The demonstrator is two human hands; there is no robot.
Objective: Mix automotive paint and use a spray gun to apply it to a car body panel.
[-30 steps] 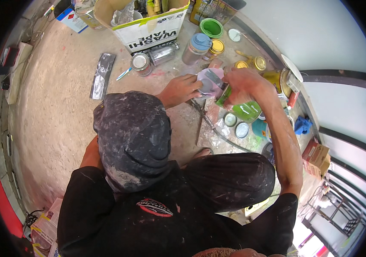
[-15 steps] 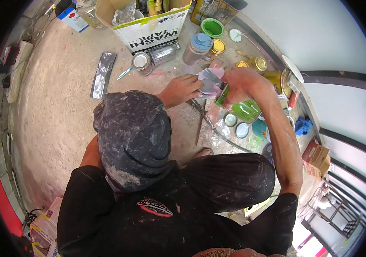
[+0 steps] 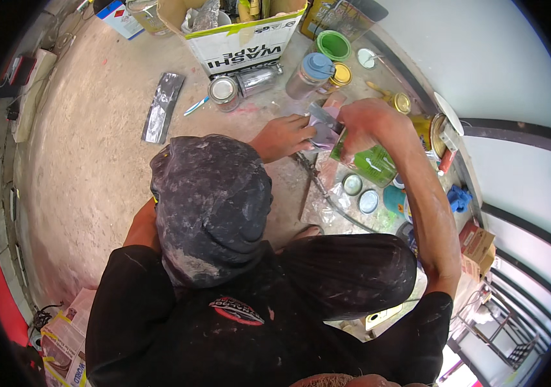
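Observation:
My left hand is closed on the edge of a thin lilac-and-grey smeared sheet. Close against it on the right, my right hand bends downward, closed on a flat grey blade like a putty scraper. The blade lies over the sheet; its handle is hidden by the hand. Just under my right fingers is a green tin, and I cannot tell whether they touch it. My raised left knee, in dusty dark cloth, hides much of my left forearm.
A white carton, a capped bottle, a green-rimmed pot and a lidded tin stand beyond my hands. Small round lids and a dark hose lie nearer. A grey-smeared strip rests on the floor at left.
The whole view has shifted slightly, so the floor things sit further right and higher. The grey blade has changed its angle over the lilac sheet. Both hands keep their holds.

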